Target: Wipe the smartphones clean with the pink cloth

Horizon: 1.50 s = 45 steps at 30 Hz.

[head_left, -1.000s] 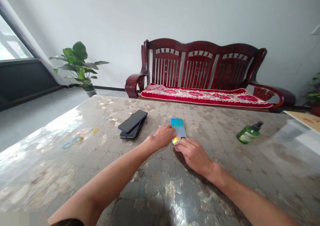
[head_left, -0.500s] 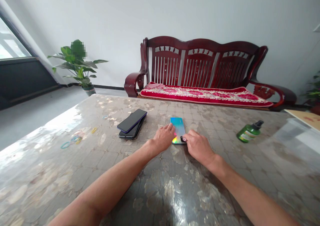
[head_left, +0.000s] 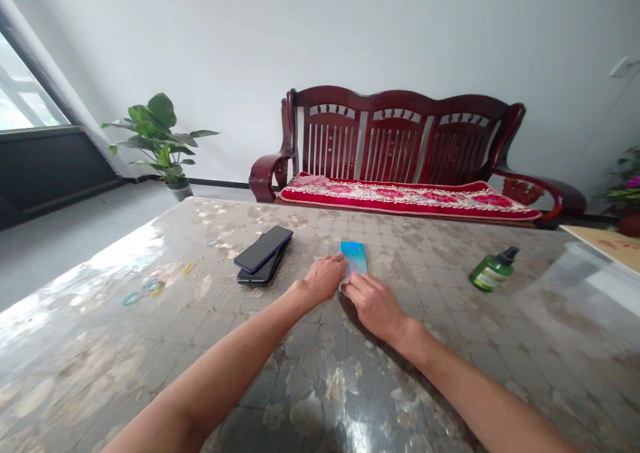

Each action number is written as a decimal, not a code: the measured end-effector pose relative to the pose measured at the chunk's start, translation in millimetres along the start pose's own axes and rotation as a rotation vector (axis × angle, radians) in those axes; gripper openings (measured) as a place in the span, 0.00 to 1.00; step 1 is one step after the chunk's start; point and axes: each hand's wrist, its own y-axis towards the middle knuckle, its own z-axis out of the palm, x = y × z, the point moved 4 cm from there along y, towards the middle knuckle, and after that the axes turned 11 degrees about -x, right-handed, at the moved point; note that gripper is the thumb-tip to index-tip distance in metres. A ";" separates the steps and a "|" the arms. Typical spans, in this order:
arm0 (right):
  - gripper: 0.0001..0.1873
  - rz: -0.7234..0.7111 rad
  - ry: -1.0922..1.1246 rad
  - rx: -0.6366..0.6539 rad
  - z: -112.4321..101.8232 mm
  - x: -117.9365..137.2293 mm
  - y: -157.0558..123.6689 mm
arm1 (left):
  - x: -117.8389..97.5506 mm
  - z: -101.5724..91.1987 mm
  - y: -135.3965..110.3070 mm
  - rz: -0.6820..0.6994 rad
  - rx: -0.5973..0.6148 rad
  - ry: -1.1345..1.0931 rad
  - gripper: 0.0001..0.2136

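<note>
The blue phone (head_left: pixel 353 256) lies flat on the table (head_left: pixel 425 373), straight ahead of the person and just beyond the hands. Its long axis runs away from the person, from near end to far end, with the far end leaning slightly left. That far end shows bare, while the near end is mostly hidden, so the hands meet the phone at its left side and its near end.

The left hand (head_left: pixel 325 277) comes in from the left, fingers close together and gently bent, the tips at the phone's left long edge. Whether they press, grip or merely rest there I can't make out. The right hand (head_left: pixel 374 304) comes from the near right and lies across the near end, thumb and fingers drawn together toward the near left corner; what, if anything, is pinched between them is hidden. Of the two, the right hand covers more of the phone, the left keeping to its side, and the fingertips of both come near each other over the lower part.

Left of the left hand, apart from it, a dark phone (head_left: pixel 263 249) lies askew on top of another dark phone (head_left: pixel 257 277). A green bottle (head_left: pixel 493 270) stands well to the right of the right hand
</note>
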 end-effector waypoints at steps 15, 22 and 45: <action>0.13 0.574 0.381 -0.247 4.9 -62.7 -8.3 | -8.0 -2.2 3.3 -0.063 0.000 -0.005 0.10; 0.12 0.746 0.751 -0.389 20.5 -65.5 -4.9 | -30.2 2.0 2.6 -0.152 0.004 -0.004 0.28; 0.19 0.922 1.176 -0.567 22.8 -61.0 -13.1 | -40.8 -4.9 -16.3 0.046 -0.067 -0.126 0.17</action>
